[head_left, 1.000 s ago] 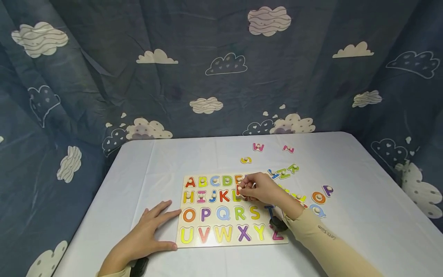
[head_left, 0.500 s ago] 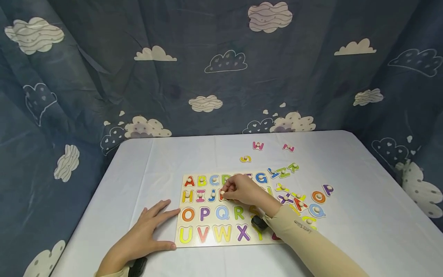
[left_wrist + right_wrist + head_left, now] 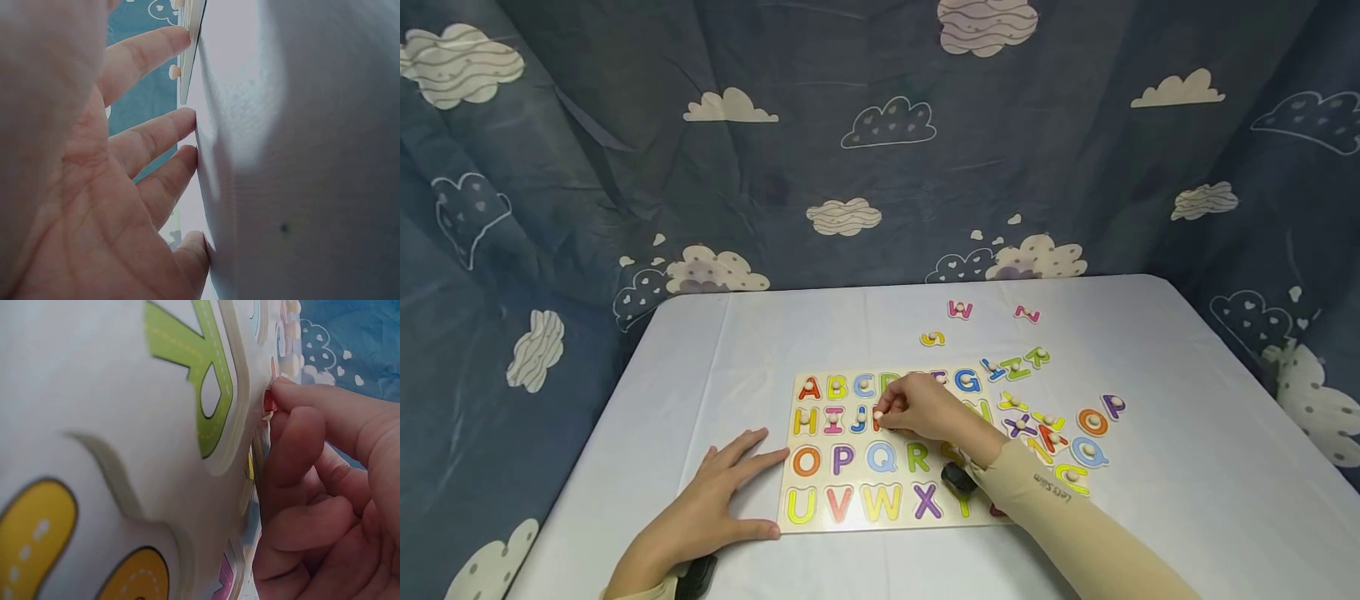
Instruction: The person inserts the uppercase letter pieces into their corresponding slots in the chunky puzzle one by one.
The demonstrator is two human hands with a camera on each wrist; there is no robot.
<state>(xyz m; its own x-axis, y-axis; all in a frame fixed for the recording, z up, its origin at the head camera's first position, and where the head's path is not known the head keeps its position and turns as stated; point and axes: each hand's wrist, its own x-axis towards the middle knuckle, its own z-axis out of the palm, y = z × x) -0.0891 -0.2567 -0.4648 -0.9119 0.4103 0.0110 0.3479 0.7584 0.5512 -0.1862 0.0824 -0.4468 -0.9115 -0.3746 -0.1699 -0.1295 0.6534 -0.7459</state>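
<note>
A wooden alphabet puzzle board (image 3: 906, 518) lies on the white table, with knobbed letters in its upper rows. My right hand (image 3: 925, 408) pinches the knob of a red letter piece (image 3: 876, 423), apparently the K, over the K place right of the blue J (image 3: 860, 420). Its fingers hide most of that piece; in the right wrist view a bit of the red letter (image 3: 269, 402) shows at the fingertips. My left hand (image 3: 707, 500) rests spread on the cloth, index finger and thumb touching the board's left edge. Nothing is in the left palm (image 3: 87, 187).
Loose letters lie right of the board, among them an orange O (image 3: 1092, 422), a purple P (image 3: 1114, 407), a light blue Q (image 3: 1088, 452) and a red A (image 3: 1051, 438). Behind it are a yellow S (image 3: 932, 338) and two pink letters. A cloud-patterned curtain (image 3: 880, 183) hangs behind the table.
My right hand has moved left along the second row with the red letter, from near the L to the K place, then stayed there. The left hand holds its position.
</note>
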